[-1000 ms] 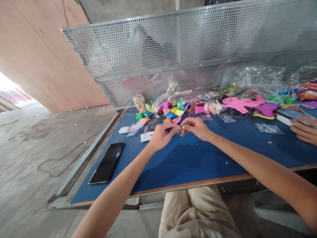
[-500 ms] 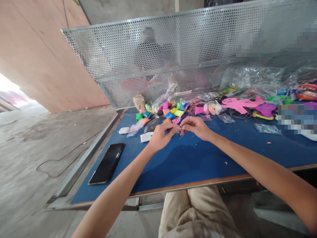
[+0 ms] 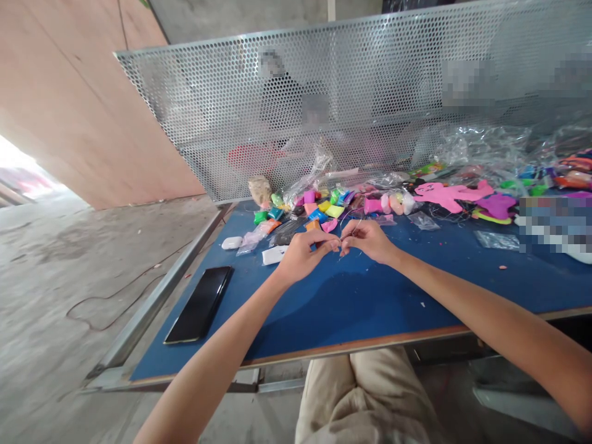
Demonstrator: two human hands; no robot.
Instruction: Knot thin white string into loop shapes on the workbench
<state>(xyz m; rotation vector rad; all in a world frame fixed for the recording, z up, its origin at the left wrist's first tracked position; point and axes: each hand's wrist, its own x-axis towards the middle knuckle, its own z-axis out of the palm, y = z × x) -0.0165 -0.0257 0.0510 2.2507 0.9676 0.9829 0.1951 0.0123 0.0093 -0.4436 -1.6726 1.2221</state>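
Across the far side, from 10 to 2 o'clock as seen from the hands, a perforated metal panel [image 3: 351, 74] is stretched. The blue desk [image 3: 370, 296] is spread beneath it. At 12 o'clock, colourful packets [image 3: 317, 215] are heaped among crumpled clear plastic. A flat pink figure [image 3: 451, 196] is laid at 2 o'clock, and a black phone [image 3: 198, 305] is laid face up at 8 o'clock, near the desk's left edge. Above the desk the left hand [image 3: 305, 250] and right hand [image 3: 367, 240] are brought nearly together, fingertips almost touching. The left thumb and fingers are closed into a pinch; whether anything is gripped there cannot be told. By the right fingertips a thin strand [image 3: 359, 216] is pinched, its loop raised above that hand. At 9 o'clock a rounded white case [image 3: 232, 243] is seen, and at 3 o'clock a tiny pink piece [image 3: 502, 267] is left on the desk
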